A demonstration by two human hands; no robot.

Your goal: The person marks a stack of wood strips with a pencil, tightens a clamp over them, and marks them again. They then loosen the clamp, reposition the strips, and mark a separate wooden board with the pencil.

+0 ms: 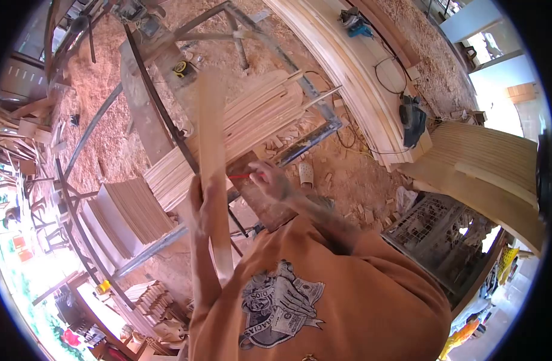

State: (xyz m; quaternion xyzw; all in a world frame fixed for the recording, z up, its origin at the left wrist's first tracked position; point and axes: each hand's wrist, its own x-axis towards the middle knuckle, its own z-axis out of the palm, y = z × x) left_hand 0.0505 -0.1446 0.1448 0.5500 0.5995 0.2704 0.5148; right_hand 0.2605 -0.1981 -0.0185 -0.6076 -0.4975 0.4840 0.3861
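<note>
A long, flat wooden board stands nearly upright in the picture, its upper end blurred. My left hand is closed around the board's lower part. To the right of it, my right hand pinches a thin red pencil-like tool, whose left end is close to the board; whether they touch I cannot tell. Behind the board, a stack of wooden strips lies across a metal frame.
A tape measure lies on a plank at the upper left. Long boards at the right carry a blue power tool and a dark one. Wood shavings cover the floor. More stacked panels stand at the left.
</note>
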